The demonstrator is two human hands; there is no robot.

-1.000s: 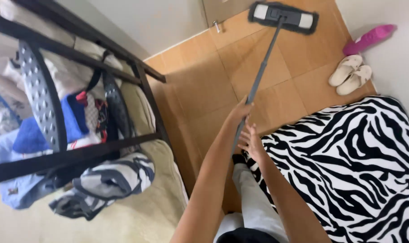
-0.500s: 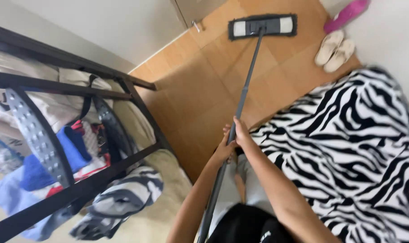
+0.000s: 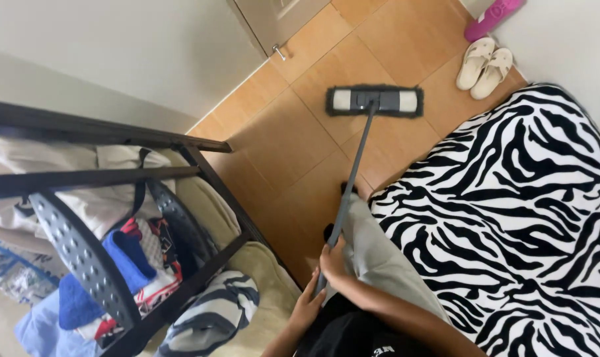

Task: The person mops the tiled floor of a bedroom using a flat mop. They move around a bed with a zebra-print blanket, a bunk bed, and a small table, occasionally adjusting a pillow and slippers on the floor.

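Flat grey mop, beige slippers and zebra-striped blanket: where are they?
Flat grey mop [image 3: 374, 101]: head view, on the mop head's top plate on the floor.
Beige slippers [image 3: 483, 63]: head view, between the pair's inner edges.
Zebra-striped blanket [image 3: 518, 218]: head view, on the middle of the cloth.

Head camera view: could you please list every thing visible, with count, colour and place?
mop: one, grey flat head and handle, on the floor
floor: one, brown tiles, centre
slippers: two, cream, by the right wall
pink object: one, top right
zebra cover: one, black and white, right
metal frame: one, dark, left
clothes: several, blue, red, white, behind the frame
left hand: one, low on the handle
right hand: one, just above it
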